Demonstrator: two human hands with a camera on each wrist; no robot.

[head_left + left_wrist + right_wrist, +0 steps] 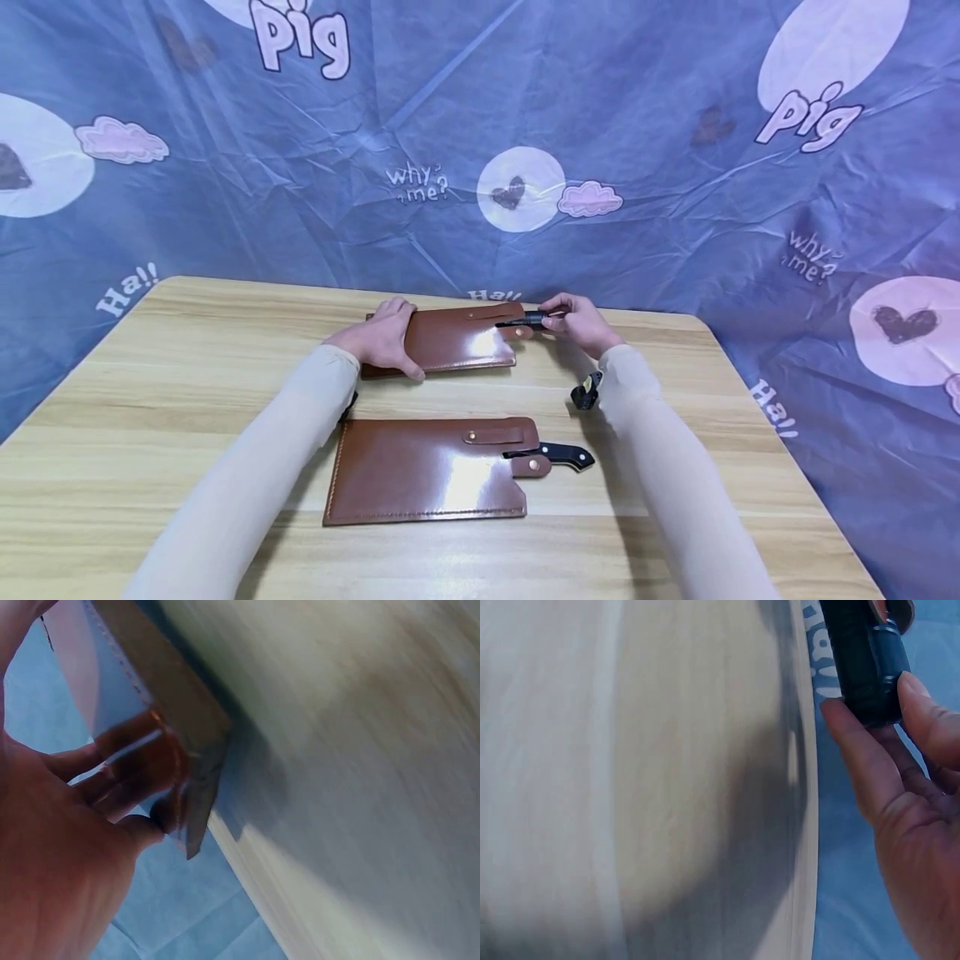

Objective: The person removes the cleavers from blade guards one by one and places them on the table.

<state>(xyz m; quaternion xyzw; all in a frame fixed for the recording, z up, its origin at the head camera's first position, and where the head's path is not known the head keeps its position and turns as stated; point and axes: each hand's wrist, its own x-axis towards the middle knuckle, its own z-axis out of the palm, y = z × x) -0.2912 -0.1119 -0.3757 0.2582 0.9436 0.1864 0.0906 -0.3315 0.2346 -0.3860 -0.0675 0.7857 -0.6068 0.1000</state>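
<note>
Your left arm (251, 467) and right arm (686, 475) both reach forward, slanting inward, with the hands well apart. Your left hand (381, 339) lies back upward, its thumb spread wide of the fingers. Your right hand (583, 325) points inward, thumb and fingers pinching.

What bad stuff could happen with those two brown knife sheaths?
The right hand pinches the black handle sticking out of the far brown sheath, so a sharp blade might slide out and cut someone. That sheath lies near the back edge of the table, so a push could perhaps send it over. The near knife handle pokes out close to the right sleeve, which might bump it.
</note>
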